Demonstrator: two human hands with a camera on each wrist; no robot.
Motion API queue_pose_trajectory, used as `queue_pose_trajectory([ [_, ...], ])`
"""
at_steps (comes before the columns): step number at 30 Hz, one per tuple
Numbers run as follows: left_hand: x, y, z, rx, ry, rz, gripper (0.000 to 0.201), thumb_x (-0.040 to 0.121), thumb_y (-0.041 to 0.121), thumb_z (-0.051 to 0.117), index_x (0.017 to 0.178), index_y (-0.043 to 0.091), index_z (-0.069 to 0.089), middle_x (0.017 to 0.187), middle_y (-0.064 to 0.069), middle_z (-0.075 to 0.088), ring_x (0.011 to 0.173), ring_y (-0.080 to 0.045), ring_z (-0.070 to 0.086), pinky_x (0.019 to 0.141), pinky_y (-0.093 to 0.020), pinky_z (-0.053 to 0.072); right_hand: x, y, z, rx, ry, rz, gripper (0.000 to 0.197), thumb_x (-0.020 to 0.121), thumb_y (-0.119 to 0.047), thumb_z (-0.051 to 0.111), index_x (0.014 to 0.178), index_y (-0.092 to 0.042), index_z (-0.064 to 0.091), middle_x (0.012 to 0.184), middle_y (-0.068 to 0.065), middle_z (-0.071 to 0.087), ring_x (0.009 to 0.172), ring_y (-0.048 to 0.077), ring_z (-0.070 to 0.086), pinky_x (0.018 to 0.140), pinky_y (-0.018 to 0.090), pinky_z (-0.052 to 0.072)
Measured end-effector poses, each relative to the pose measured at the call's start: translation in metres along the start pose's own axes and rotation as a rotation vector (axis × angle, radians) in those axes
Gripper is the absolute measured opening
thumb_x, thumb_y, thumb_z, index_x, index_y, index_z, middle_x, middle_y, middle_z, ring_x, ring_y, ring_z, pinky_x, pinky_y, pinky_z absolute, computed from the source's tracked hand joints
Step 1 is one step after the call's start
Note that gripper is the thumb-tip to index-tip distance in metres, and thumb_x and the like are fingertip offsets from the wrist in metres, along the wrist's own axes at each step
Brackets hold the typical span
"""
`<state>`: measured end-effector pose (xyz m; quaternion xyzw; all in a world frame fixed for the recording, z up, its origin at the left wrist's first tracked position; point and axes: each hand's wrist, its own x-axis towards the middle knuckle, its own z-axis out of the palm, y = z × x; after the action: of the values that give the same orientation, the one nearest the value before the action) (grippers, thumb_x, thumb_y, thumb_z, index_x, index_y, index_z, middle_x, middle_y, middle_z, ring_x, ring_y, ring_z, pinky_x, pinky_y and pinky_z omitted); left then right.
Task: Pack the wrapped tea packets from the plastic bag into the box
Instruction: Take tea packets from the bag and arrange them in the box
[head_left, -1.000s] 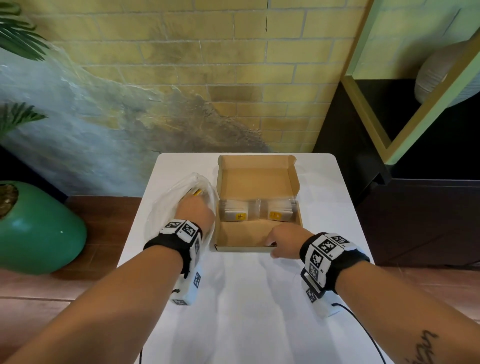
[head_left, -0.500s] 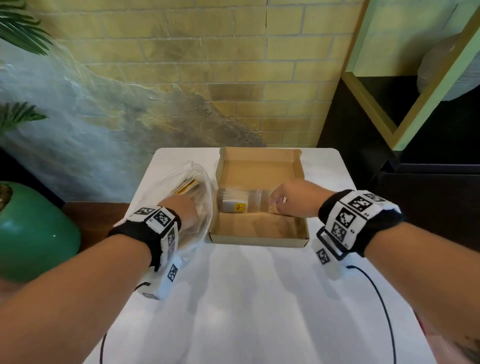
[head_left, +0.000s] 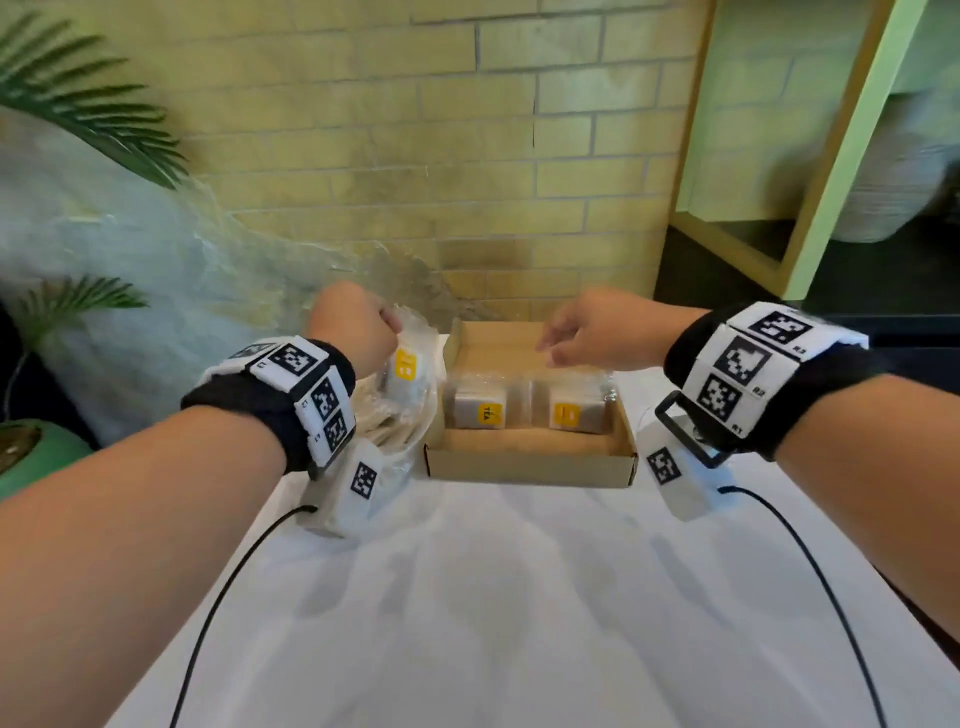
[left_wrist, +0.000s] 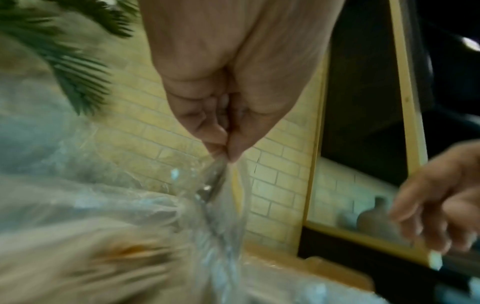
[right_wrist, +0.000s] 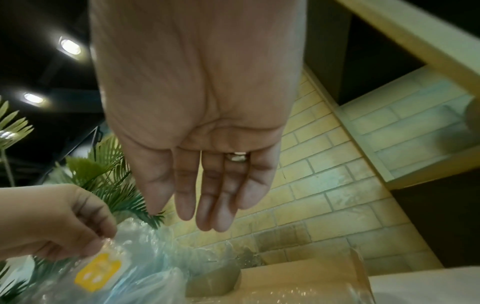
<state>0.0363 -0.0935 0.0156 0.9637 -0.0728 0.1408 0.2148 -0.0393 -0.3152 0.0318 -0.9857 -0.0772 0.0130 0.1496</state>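
Note:
An open cardboard box (head_left: 530, 465) sits on the white table and holds two wrapped tea packets, one with a yellow label on the left (head_left: 480, 410) and one on the right (head_left: 576, 413). Left of it lies the clear plastic bag (head_left: 400, 441) with more packets. My left hand (head_left: 387, 325) is raised over the bag and pinches a wrapped tea packet (head_left: 405, 364) by the top of its wrap; the right wrist view shows that packet's yellow label (right_wrist: 98, 271). My right hand (head_left: 550, 348) hovers above the back of the box, fingers (right_wrist: 207, 205) straight and empty.
The white table (head_left: 493, 597) ends close to a yellow brick wall behind the box. A green pot (head_left: 31, 457) with palm leaves stands at the left, a dark cabinet with a green frame (head_left: 831, 208) at the right. Cables run from both wristbands.
My left hand has come up out of the bag with a tea packet pinched in it. My right hand has left the right packet in the box and risen above it.

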Motion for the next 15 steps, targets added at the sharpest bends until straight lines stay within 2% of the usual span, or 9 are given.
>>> queue_pose_trajectory([
  [3,-0.02,0.009,-0.008,-0.265,0.048,-0.022,0.021,0.083,-0.003,0.056,0.081,0.014,0.068,0.086,-0.002,0.062,0.084,-0.016,0.056,0.075,-0.024,0.044,-0.022,-0.011,0.003,0.089,0.045,0.033,0.022,0.09,-0.023,0.058,0.109,-0.017,0.067,0.092,-0.004,0.063,0.093,0.015,0.06,0.08,0.025,0.043],
  [6,-0.038,0.02,-0.019,-0.516,0.058,0.007,0.027,0.079,-0.006,0.06,0.068,0.018,0.063,0.083,-0.001,0.064,0.078,-0.016,0.057,0.07,-0.025,0.045,-0.04,-0.023,0.006,0.195,0.099,0.071,0.024,0.091,-0.025,0.057,0.111,-0.015,0.066,0.094,-0.004,0.062,0.087,0.012,0.057,0.079,0.025,0.042],
  [7,-0.042,0.023,-0.021,-0.587,0.048,0.018,0.031,0.078,-0.008,0.06,0.066,0.02,0.062,0.08,0.0,0.063,0.074,-0.015,0.056,0.067,-0.024,0.045,-0.044,-0.026,0.008,0.238,0.122,0.084,0.028,0.091,-0.026,0.056,0.116,-0.013,0.063,0.1,-0.001,0.063,0.09,0.013,0.057,0.081,0.026,0.043],
  [9,-0.052,0.031,-0.025,-0.724,0.013,0.052,0.034,0.076,-0.012,0.06,0.065,0.02,0.06,0.074,0.002,0.061,0.067,-0.012,0.054,0.059,-0.02,0.044,-0.05,-0.032,0.013,0.32,0.155,0.104,0.045,0.092,-0.031,0.055,0.131,-0.01,0.051,0.124,0.006,0.059,0.108,0.02,0.057,0.093,0.031,0.045],
  [11,-0.061,0.039,-0.028,-0.836,-0.037,0.085,0.032,0.077,-0.012,0.061,0.067,0.018,0.06,0.071,0.001,0.06,0.061,-0.011,0.051,0.054,-0.019,0.041,-0.053,-0.039,0.018,0.43,0.163,0.118,0.057,0.091,-0.034,0.055,0.14,-0.01,0.038,0.133,0.009,0.053,0.117,0.023,0.054,0.099,0.037,0.045],
  [13,-0.066,0.045,-0.031,-0.907,-0.065,0.103,0.029,0.078,-0.01,0.063,0.067,0.016,0.06,0.07,-0.001,0.058,0.059,-0.012,0.05,0.055,-0.021,0.042,-0.053,-0.046,0.02,0.574,0.205,0.108,0.049,0.091,-0.028,0.057,0.134,-0.011,0.042,0.123,0.008,0.059,0.109,0.022,0.059,0.091,0.035,0.05],
  [15,-0.063,0.048,-0.029,-0.938,-0.07,0.121,0.029,0.078,-0.009,0.064,0.066,0.016,0.059,0.068,-0.002,0.057,0.06,-0.014,0.05,0.06,-0.025,0.044,-0.052,-0.05,0.02,0.707,0.28,0.08,0.029,0.091,-0.017,0.058,0.118,-0.009,0.051,0.1,0.006,0.065,0.09,0.019,0.065,0.074,0.029,0.052],
])
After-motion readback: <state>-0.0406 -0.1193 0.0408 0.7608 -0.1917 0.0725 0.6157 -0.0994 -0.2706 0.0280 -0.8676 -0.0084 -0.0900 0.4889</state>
